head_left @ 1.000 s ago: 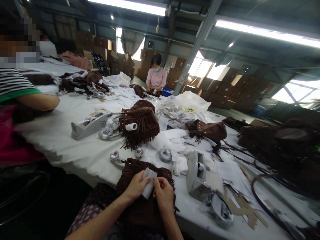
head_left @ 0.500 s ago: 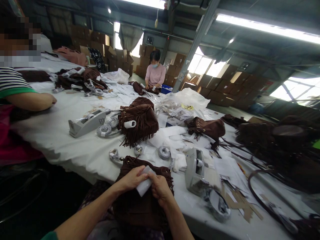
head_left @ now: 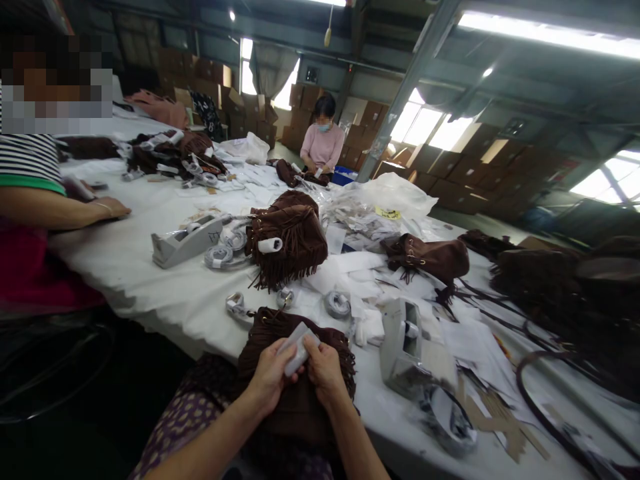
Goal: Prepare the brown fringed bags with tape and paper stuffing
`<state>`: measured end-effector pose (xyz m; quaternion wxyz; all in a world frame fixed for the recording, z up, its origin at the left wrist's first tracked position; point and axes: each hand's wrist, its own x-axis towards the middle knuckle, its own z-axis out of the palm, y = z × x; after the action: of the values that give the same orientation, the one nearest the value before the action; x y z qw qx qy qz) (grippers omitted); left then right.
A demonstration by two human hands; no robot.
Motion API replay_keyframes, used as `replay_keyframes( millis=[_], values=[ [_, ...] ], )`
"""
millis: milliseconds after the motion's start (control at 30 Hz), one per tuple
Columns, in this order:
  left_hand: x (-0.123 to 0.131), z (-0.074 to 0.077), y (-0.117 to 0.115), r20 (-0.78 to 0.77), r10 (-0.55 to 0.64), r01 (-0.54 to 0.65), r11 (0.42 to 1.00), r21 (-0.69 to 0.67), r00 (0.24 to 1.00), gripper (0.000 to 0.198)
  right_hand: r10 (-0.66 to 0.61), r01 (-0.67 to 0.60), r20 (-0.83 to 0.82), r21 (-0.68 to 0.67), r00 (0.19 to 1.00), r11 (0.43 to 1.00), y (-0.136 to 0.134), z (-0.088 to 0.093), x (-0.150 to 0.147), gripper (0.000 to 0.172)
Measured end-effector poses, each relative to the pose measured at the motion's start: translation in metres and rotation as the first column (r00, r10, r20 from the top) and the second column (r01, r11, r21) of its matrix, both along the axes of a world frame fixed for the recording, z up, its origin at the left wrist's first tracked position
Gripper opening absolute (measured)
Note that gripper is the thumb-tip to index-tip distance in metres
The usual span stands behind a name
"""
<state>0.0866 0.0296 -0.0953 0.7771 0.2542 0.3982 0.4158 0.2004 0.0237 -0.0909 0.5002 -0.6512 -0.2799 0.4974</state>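
Both my hands hold a small piece of white wrapping paper over a dark brown fringed bag at the table's front edge. My left hand is closed on the paper's left side, its fingers curled beneath. My right hand pinches the right side between thumb and fingers. Whether anything is wrapped inside the paper I cannot tell. Just beyond the bag lie wrapped grey rolls, one of them a coiled strap. A second brown fringed bag stands farther back.
A grey tape dispenser stands to the right, another tape dispenser at the left. A brown drawstring bag, paper sheets and cardboard strips lie on the right. One co-worker's arm rests at left; another person works far back.
My left hand has curled further around the paper, which now looks narrower and more folded. The view has shifted slightly left. The co-worker's arm at left reaches farther onto the table.
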Motion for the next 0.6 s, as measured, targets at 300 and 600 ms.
replay_keyframes(
  millis=[300,600],
  values=[
    [0.006,-0.019,0.0,-0.282,0.149,-0.061,0.953,0.297,0.948,0.043,0.02,-0.013,0.051,-0.125,0.998,0.992,0.006,0.005,-0.004,0.029],
    [-0.01,-0.024,-0.008,-0.512,0.113,0.312,0.674,0.669,0.852,0.036,0.012,-0.038,-0.143,-0.177,0.99,0.983,0.003,0.006,0.0,0.039]
  ],
)
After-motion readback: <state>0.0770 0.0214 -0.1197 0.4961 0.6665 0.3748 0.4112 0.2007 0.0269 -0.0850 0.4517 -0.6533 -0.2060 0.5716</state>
